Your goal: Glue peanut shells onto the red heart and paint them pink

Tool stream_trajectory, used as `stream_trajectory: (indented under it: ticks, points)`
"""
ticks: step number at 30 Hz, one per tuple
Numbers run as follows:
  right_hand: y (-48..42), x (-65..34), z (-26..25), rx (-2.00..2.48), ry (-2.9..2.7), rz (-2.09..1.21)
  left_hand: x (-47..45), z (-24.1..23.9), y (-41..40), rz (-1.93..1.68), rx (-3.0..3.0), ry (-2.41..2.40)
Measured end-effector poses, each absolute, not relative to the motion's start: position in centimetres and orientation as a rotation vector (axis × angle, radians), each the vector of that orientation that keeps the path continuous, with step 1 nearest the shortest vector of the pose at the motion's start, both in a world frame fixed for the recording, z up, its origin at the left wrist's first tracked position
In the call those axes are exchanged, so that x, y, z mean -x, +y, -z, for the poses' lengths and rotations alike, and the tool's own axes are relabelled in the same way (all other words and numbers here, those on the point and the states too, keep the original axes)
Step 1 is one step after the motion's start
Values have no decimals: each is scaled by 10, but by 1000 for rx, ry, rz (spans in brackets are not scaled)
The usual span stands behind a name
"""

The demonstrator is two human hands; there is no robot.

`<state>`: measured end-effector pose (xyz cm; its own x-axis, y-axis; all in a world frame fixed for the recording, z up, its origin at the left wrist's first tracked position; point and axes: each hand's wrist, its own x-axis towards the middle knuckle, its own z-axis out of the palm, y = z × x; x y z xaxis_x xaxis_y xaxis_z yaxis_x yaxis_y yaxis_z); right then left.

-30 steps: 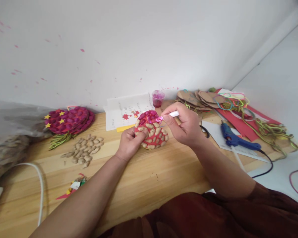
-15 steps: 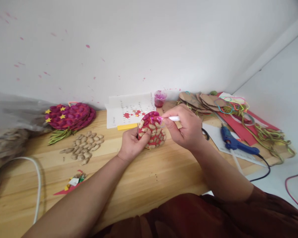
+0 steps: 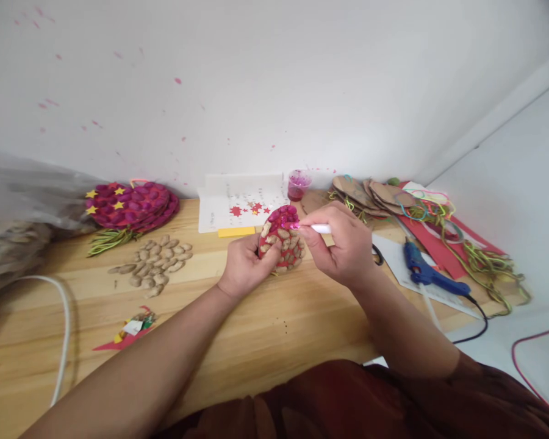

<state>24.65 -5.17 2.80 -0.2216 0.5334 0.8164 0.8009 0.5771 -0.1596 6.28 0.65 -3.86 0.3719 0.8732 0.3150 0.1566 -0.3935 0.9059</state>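
Observation:
My left hand (image 3: 244,265) is closed on the lower left edge of a round red disc (image 3: 282,240) covered with peanut shells; the shells along its top are painted magenta. The disc is tilted up off the wooden table (image 3: 265,329). My right hand (image 3: 341,247) pinches a white-handled brush (image 3: 315,228), whose pink tip touches the disc's upper right part. A small cup of magenta paint (image 3: 297,184) stands by the wall just behind the disc.
A stack of finished magenta discs with yellow stars (image 3: 130,204) lies at back left, loose peanut shells (image 3: 153,268) in front of it. A white sheet with red stars (image 3: 240,204), cardboard rounds (image 3: 370,192), coloured cords (image 3: 480,259) and a blue glue gun (image 3: 427,274) lie to the right.
The disc has been tipped more upright in my left hand and looks narrower. The brush stays at its top right. The view has shifted slightly downward.

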Motion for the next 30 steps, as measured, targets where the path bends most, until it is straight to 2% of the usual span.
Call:
stream_trajectory:
  ticks: [30]
  points:
    - [-54, -245, -31, 1125, -1799, 324, -62, 42, 6, -1036, -1782, 936]
